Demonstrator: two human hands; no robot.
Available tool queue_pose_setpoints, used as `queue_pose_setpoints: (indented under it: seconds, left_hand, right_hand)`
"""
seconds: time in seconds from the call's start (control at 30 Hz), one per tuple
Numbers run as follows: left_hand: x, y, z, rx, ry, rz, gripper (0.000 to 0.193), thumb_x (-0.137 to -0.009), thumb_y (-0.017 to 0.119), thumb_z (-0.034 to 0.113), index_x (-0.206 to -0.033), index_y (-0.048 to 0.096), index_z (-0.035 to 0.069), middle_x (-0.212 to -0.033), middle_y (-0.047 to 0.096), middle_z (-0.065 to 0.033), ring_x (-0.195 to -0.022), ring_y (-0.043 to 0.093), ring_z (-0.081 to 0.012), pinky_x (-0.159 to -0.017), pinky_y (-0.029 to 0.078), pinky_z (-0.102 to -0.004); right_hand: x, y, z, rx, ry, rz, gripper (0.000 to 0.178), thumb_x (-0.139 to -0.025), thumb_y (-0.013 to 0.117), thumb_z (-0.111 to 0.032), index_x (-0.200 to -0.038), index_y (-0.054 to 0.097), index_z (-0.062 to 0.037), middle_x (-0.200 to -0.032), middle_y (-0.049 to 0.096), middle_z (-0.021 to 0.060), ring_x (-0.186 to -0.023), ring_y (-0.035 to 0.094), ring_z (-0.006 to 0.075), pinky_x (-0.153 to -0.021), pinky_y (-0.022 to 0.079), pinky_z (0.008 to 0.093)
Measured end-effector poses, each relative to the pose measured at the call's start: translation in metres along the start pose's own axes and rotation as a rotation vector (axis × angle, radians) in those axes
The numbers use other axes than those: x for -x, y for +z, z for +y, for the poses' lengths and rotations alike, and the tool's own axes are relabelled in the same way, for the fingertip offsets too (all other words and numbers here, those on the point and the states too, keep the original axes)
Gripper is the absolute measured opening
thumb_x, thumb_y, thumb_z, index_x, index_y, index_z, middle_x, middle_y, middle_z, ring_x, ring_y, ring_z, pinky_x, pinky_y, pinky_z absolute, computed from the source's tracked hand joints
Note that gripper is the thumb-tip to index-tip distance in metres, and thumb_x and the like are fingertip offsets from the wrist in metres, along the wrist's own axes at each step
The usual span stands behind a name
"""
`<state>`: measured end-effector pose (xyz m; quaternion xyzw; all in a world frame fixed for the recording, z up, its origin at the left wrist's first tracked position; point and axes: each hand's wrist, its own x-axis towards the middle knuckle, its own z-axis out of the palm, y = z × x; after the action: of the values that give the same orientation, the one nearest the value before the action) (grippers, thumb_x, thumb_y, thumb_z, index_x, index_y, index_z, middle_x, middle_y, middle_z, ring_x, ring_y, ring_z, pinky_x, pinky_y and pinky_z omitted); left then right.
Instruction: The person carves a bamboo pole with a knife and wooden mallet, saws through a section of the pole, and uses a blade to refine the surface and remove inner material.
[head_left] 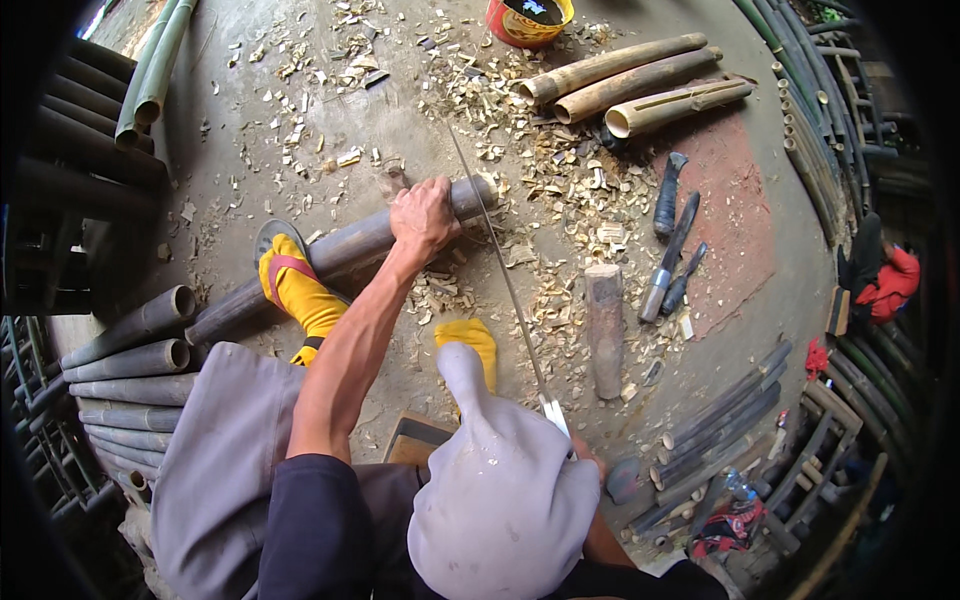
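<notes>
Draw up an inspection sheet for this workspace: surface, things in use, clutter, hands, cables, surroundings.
Surface: grey floor, with a reddish patch at right.
Things in use: dark pole lying aslant, a yellow-socked foot over it; long saw, its blade crossing the pole near the upper right end.
Clutter: pale chips widely scattered; three tools and an upright-looking block at right, loose.
Hands: left hand has its fingers around the pole; right hand is mostly hidden behind the knee, by the saw's near end, grip unclear.
Cables: nothing seen.
Surroundings: three cut tubes, a bucket, stacked bamboo at left.
</notes>
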<state>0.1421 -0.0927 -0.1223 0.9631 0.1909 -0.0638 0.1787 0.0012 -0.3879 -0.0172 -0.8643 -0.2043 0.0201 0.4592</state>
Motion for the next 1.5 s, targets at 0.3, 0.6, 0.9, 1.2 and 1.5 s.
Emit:
queue_pose_setpoints:
  seconds: [0.3, 0.6, 0.9, 1.2, 1.5]
  left_hand:
    - [-0.002, 0.007, -0.014, -0.013, -0.002, -0.036, 0.041, -0.063, 0.075, 0.024, -0.094, 0.054, 0.007, -0.091, 0.065, -0.0137, -0.085, 0.064, -0.0308, -0.075, 0.05, -0.0407]
    - [0.0, 0.007, -0.001, 0.006, 0.029, 0.054, 0.036, -0.063, 0.073, 0.021, -0.092, 0.056, 0.008, -0.091, 0.064, -0.0119, -0.088, 0.063, -0.0296, -0.078, 0.049, -0.0395]
    - [-0.005, -0.001, 0.0, 0.014, -0.001, -0.077, 0.034, -0.065, 0.072, 0.021, -0.094, 0.057, 0.009, -0.095, 0.065, -0.0119, -0.091, 0.063, -0.0283, -0.079, 0.048, -0.0403]
    - [-0.001, 0.003, 0.002, 0.013, 0.032, 0.001, 0.038, -0.062, 0.073, 0.023, -0.094, 0.057, 0.009, -0.093, 0.064, -0.0118, -0.086, 0.064, -0.0305, -0.076, 0.05, -0.0406]
    - [0.005, 0.0, -0.005, 0.05, 0.132, 0.129, 0.041, -0.062, 0.071, 0.019, -0.1, 0.057, 0.008, -0.099, 0.061, -0.0133, -0.095, 0.059, -0.0319, -0.083, 0.048, -0.0411]
  right_hand:
    - [-0.058, 0.028, 0.003, -0.13, 0.064, -0.078, 0.042, -0.072, 0.059, -0.001, -0.114, 0.057, 0.006, -0.077, 0.063, 0.0146, -0.058, 0.063, 0.02, -0.052, 0.05, 0.0306]
    - [-0.055, 0.039, 0.028, 0.124, -0.251, 0.022, 0.012, -0.072, 0.064, -0.007, -0.082, 0.06, -0.0016, -0.067, 0.057, 0.0128, -0.055, 0.057, 0.0269, -0.05, 0.045, 0.0348]
    - [-0.024, 0.007, -0.009, -0.056, 0.059, -0.049, 0.035, -0.077, 0.057, 0.001, -0.112, 0.058, 0.0058, -0.069, 0.06, 0.0078, -0.057, 0.056, 0.0107, -0.053, 0.047, 0.0262]
    - [-0.068, 0.03, -0.003, -0.121, 0.129, -0.074, 0.034, -0.075, 0.06, 0.001, -0.109, 0.059, 0.0055, -0.075, 0.063, 0.0077, -0.061, 0.058, 0.0102, -0.055, 0.048, 0.0255]
    - [-0.026, -0.072, -0.033, -0.019, -0.038, 0.25, 0.026, -0.076, 0.062, -0.004, -0.098, 0.06, 0.0097, -0.075, 0.065, 0.0118, -0.062, 0.064, 0.0178, -0.058, 0.051, 0.0299]
